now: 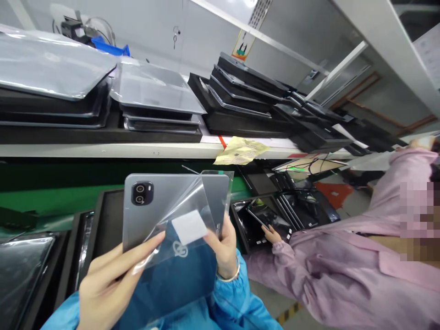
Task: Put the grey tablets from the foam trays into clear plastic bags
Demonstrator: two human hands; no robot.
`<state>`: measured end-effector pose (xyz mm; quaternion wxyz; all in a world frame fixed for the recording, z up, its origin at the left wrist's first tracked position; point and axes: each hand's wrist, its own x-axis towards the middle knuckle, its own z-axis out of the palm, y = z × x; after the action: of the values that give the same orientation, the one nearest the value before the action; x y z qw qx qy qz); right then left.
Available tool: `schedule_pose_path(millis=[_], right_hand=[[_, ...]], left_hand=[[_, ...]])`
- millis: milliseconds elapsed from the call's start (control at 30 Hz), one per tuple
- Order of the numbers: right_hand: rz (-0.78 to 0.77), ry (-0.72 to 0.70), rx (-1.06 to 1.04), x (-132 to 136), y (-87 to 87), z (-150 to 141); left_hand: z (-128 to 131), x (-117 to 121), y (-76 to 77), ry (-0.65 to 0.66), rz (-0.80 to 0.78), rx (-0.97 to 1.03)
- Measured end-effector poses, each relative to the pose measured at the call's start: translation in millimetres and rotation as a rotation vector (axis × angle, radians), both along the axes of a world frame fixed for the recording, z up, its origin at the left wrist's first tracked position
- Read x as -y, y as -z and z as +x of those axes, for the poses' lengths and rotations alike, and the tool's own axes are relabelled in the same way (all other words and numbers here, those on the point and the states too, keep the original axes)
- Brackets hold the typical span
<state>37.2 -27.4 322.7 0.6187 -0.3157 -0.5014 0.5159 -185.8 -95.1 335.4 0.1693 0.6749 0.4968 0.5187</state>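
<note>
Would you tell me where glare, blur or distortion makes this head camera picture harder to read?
In the head view, glare streaks the clear film and wrapped devices; the co-worker is softly blurred, with a pixelated block near the right edge; the overhead rail slants, perhaps from lens or camera tilt; shade darkens the space under the shelf.

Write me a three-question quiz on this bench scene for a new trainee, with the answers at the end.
1. Multiple choice: Where is the crumpled yellow paper?
A) On the back of the tablet
B) At the edge of the white shelf
C) In the blue tray

2. True or false: The two camera lenses on the held tablet are hidden from view.

3. Fill in the blank: The left hand holds a piece of clear ____ over the tablet's back.

Key: 1. B; 2. false; 3. film
</note>
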Motion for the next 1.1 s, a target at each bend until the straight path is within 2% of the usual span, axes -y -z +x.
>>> schedule_pose_path(millis=[267, 633, 833, 1033, 1100], right_hand=[[0.01, 0.05, -0.042, 12.5, -3.6, 5.5], [-0.028, 0.029, -0.037, 13.5, -7.8, 4.2], [-0.046, 0.061, -0.018, 17.4, 2.0, 7.8], [-0.035, 0.131, 0.026, 20.7, 12.3, 10.0], [-0.031, 0.15, 0.041, 20.9, 12.2, 9.7]], left_hand=[[27.0, 16.9, -17.7, -0.138, -0.112, 0.096], [22.4, 19.3, -19.3, -0.128, -0.097, 0.028], [19.7, 16.5, -5.2, -0.112, -0.073, 0.086], [-1.7, 5.7, 8.3, 0.075, 0.074, 0.001], [-4.5, 5.2, 10.7, 0.092, 0.074, -0.002]])
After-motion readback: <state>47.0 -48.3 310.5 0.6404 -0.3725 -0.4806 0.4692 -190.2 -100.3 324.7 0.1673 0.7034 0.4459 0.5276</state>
